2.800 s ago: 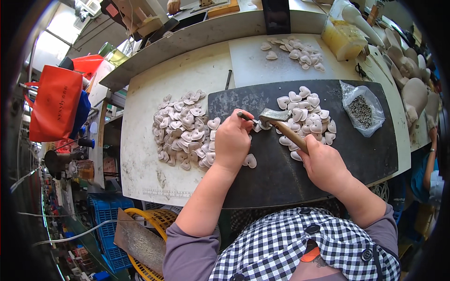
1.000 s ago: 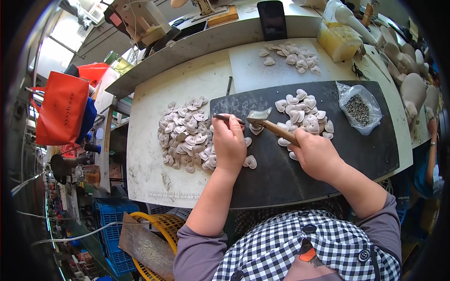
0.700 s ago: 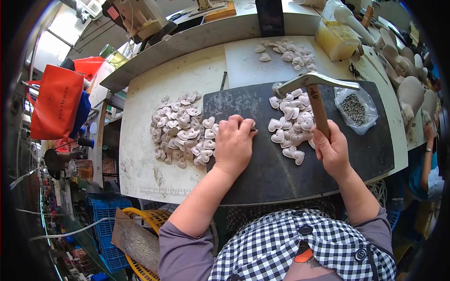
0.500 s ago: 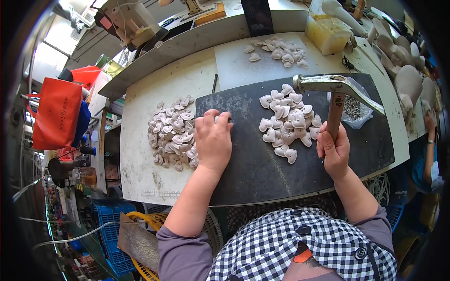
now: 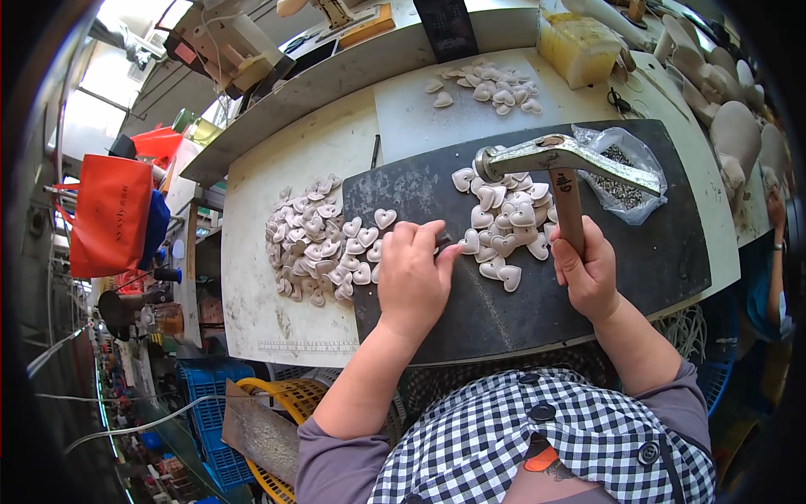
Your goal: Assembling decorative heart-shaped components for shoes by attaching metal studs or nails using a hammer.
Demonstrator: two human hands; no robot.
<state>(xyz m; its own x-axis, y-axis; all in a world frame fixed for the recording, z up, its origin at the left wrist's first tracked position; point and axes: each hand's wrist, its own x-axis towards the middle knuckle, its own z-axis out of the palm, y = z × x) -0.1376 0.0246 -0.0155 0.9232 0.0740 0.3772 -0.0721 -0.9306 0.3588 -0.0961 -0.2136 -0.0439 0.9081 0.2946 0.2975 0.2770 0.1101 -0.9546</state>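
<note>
Overhead, the right hand [image 5: 588, 270] grips a raised hammer [image 5: 561, 164]; left hand [image 5: 411, 277] fingers curl, pinching a small piece on the dark mat [image 5: 537, 311].

Right hand [image 5: 590, 270] grips wooden handle of a hammer [image 5: 564, 172], metal head raised over a pile of heart-shaped pieces [image 5: 505, 225] on a dark mat [image 5: 655, 252]. Left hand [image 5: 413, 279] rests on mat, fingers [image 5: 438, 244] pinched at a small piece. Larger heap of hearts [image 5: 315, 239] just left of it. Plastic bag of small metal bits [image 5: 623, 168] behind hammer, on the surface [image 5: 252, 311].
</note>
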